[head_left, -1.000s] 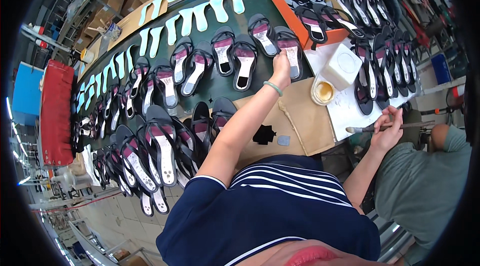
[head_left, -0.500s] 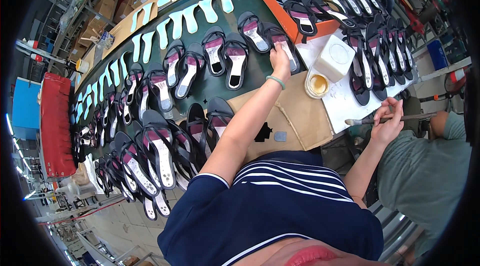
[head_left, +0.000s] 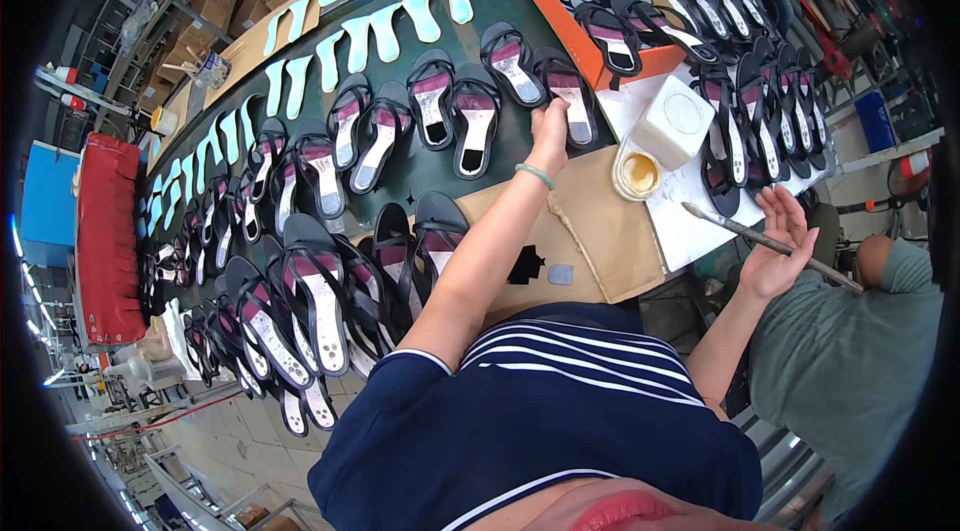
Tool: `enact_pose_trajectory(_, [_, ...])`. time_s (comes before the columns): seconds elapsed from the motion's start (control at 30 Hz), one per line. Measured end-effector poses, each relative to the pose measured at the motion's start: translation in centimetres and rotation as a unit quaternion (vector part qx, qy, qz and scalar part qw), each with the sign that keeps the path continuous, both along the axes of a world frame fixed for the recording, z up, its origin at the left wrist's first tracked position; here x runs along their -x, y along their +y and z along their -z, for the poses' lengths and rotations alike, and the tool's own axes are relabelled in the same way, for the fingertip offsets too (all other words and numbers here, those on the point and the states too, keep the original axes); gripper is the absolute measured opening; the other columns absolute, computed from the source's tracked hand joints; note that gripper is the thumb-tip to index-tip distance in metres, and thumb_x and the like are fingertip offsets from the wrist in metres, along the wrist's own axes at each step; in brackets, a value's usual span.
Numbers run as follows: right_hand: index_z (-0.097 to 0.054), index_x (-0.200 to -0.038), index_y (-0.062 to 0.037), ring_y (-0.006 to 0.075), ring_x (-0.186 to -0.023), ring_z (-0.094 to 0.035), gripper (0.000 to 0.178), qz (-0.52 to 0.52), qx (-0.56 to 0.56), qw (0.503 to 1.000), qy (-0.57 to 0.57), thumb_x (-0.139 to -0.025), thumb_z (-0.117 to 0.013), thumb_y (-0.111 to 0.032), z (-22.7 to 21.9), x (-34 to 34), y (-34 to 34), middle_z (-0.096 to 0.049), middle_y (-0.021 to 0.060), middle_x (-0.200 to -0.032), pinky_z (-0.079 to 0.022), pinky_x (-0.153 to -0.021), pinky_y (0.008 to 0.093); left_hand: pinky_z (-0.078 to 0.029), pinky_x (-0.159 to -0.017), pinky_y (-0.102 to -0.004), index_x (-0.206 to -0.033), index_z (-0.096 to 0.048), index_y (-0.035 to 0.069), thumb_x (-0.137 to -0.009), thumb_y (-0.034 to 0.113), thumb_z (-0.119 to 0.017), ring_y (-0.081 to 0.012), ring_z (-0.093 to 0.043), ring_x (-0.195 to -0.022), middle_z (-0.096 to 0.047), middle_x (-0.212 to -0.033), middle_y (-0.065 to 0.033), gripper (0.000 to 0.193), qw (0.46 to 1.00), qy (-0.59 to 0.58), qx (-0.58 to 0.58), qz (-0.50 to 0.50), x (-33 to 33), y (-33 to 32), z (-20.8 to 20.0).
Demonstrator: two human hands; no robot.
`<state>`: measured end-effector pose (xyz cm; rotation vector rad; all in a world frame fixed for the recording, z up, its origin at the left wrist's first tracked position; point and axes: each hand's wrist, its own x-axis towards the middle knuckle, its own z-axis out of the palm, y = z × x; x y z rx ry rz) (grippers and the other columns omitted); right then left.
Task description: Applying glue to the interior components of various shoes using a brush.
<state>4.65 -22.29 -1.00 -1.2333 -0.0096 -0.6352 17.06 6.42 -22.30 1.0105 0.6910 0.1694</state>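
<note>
My left hand (head_left: 549, 137) reaches across the green table and grips the inner side edge of a black strapped sandal (head_left: 573, 103) with a purple and white insole. Its thumb lies by the insole; some of the fingers are hidden. Another such sandal (head_left: 513, 63) stands just left of it, in a row of several. On the right, my right hand (head_left: 779, 249) holds a long-handled brush (head_left: 742, 230) between thumb and palm, fingers loosely spread. The brush tip points left, toward an open pot of yellowish glue (head_left: 638, 174). A white square container (head_left: 676, 119) stands beside the pot.
Brown cardboard (head_left: 615, 241) lies before me with black and grey cut pieces. An orange box (head_left: 600, 66) holds dark pieces and sandals. More sandals (head_left: 318, 296) crowd the near left; pale insole shapes (head_left: 385, 36) line the far side. A person in a green shirt (head_left: 850, 341) sits close right.
My left hand has shifted slightly down and left along the sandal's edge. My right hand has opened its fingers more, and the brush has tilted, its tip higher and its handle end lower.
</note>
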Motion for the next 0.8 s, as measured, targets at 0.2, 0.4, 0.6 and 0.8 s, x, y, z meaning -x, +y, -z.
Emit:
enact_pose_trajectory(0.2, [-0.057,-0.114,0.0077,0.0218,-0.065,-0.062,0.073,-0.194,-0.005,0.98,0.035,-0.1,-0.02,-0.054,2.4,0.2,-3.0,-0.065,0.0224,-0.094,-0.048,-0.055,0.0318,-0.03,-0.107,-0.0359,-0.147,-0.018,-0.004,-0.08,0.023,-0.057,-0.0255,-0.04,-0.128,-0.037,-0.143,-0.02,0.082,0.998,0.033,0.02,-0.055,2.0,2.7,-5.6])
enact_pose_trajectory(0.4, [-0.059,-0.107,0.0061,0.0258,-0.067,-0.064,0.071,-0.196,0.0,0.978,0.069,-0.101,-0.021,-0.054,1.7,0.3,-0.5,-0.065,0.0252,-0.093,-0.051,-0.058,0.0342,-0.024,-0.113,-0.0383,-0.145,-0.027,-0.001,-0.092,0.03,-0.05,-0.0272,-0.036,-0.136,-0.035,-0.149,-0.0179,0.066,0.99,-0.047,0.099,-0.085,-3.6,7.3,0.4])
enact_pose_trajectory(0.6, [-0.06,-0.102,0.0075,0.03,-0.079,-0.067,0.04,-0.232,0.048,0.971,0.043,-0.1,-0.043,-0.029,1.0,1.2,-1.6,-0.061,0.0276,-0.106,-0.055,-0.073,0.0402,-0.04,-0.093,-0.0523,-0.112,-0.058,0.012,-0.1,0.039,-0.035,-0.0275,-0.06,-0.103,-0.065,-0.106,-0.0051,0.037,0.971,-0.014,0.23,-0.059,-4.9,7.3,-3.4])
enact_pose_trajectory(0.8, [-0.059,-0.106,0.0099,0.0333,-0.091,-0.067,0.024,-0.265,0.103,0.959,0.004,-0.092,-0.054,-0.009,-0.6,1.3,0.9,-0.06,0.0261,-0.11,-0.056,-0.083,0.0418,-0.04,-0.093,-0.0546,-0.118,-0.053,0.017,-0.102,0.049,-0.026,-0.0263,-0.058,-0.106,-0.06,-0.116,-0.0041,0.044,0.978,-0.062,0.184,-0.07,-3.5,8.3,-5.0])
